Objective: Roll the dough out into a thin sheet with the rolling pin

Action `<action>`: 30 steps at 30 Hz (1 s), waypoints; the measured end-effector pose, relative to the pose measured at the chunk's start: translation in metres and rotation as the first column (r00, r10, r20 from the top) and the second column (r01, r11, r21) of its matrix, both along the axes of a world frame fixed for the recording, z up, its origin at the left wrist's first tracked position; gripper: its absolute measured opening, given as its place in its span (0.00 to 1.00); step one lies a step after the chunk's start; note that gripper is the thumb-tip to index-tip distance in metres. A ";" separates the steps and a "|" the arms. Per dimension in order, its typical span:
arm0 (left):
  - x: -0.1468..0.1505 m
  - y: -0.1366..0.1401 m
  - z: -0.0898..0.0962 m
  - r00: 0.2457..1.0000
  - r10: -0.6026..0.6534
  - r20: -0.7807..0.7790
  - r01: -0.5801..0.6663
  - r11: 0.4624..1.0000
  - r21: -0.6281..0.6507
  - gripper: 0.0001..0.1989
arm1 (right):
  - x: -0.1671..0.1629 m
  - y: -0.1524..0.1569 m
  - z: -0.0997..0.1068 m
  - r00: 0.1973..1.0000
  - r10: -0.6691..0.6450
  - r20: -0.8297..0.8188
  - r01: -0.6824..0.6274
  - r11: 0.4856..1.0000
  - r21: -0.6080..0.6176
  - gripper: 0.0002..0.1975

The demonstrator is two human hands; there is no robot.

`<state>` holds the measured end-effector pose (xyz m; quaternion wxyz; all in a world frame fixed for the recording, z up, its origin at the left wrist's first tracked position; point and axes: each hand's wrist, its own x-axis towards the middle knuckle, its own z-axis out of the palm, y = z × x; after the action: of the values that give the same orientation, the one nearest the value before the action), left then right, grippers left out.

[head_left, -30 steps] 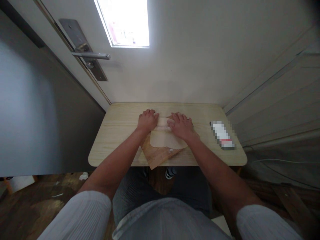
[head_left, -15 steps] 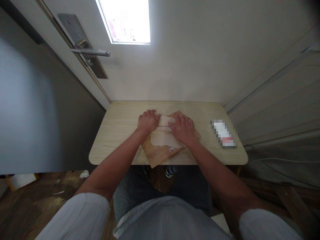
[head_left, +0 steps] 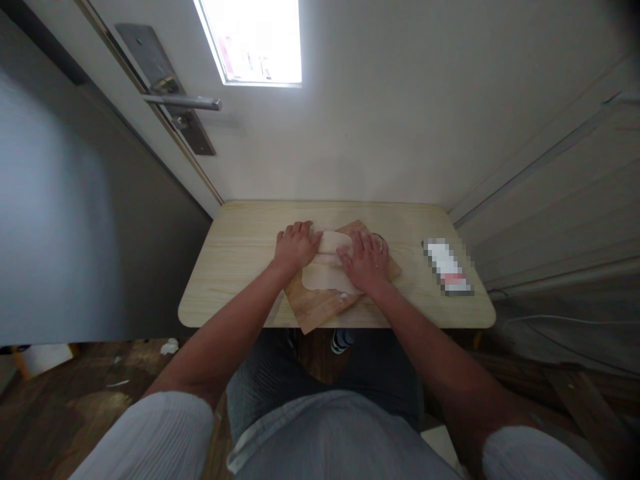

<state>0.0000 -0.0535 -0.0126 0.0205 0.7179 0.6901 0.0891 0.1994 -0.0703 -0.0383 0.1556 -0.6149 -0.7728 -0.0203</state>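
Note:
A flat pale sheet, apparently dough [head_left: 325, 277], lies on a wooden board [head_left: 313, 308] set askew on the table. A straight pale band crosses the sheet between my hands; I cannot tell whether it is a fold or a thin rolling pin. My left hand [head_left: 296, 244] rests palm down at the sheet's left edge, fingers stretched forward, thumb toward the middle. On the right part of the sheet, my right hand [head_left: 367, 259] lies palm down with fingers spread. Whatever is beneath the palms is hidden. A small whitish bit [head_left: 343, 296] sits near the sheet's front edge.
The light wooden table [head_left: 225, 267] stands against a white door with a metal handle [head_left: 183, 102]. A blurred-out phone-like object [head_left: 449, 267] lies on the table's right side. A dark loop [head_left: 380, 237] shows beside the board's far right corner.
My right hand has shifted slightly right, showing a little more of the sheet and the dark loop. The left hand has barely moved.

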 end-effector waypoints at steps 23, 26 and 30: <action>0.003 -0.039 -0.003 1.000 -0.012 0.012 0.011 0.996 0.090 0.26 | 0.003 -0.050 -0.002 0.998 0.057 -0.015 -0.057 0.998 0.033 0.34; 0.003 -0.044 -0.003 1.000 -0.018 0.010 0.017 0.996 0.088 0.26 | 0.003 -0.055 -0.003 0.998 0.060 -0.023 -0.059 0.997 0.042 0.34; 0.004 -0.050 -0.003 1.000 -0.012 0.014 0.011 0.996 0.086 0.26 | 0.003 -0.062 -0.002 0.998 0.057 -0.019 -0.056 0.997 0.057 0.35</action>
<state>0.0040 -0.1035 -0.0160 -0.0049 0.7214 0.6814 0.1236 0.2026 -0.1324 -0.0406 0.1811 -0.5884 -0.7874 -0.0313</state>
